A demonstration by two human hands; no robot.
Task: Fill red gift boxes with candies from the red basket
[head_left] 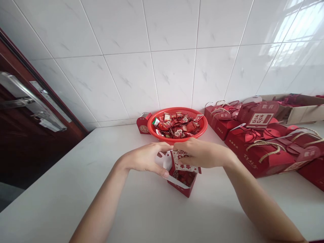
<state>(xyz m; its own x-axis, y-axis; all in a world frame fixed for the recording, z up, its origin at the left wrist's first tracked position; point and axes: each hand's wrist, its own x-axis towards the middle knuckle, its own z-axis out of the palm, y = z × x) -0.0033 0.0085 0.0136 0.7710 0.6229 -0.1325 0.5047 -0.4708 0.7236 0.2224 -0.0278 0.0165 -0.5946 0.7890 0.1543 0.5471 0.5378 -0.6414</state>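
Observation:
An open red box with red-wrapped candies inside stands on the white table, its white-lined flaps raised. My left hand grips the box's left flap, thumb on the near side and fingers behind it. My right hand holds a white and red printed packet over the box opening, with the thumb on its face. Just behind both hands sits a red plastic basket full of wrapped candies.
A small red box stands left of the basket. Several red gift boxes with rope handles crowd the right side, before an open cardboard box. A tiled wall closes the back; a dark door is left.

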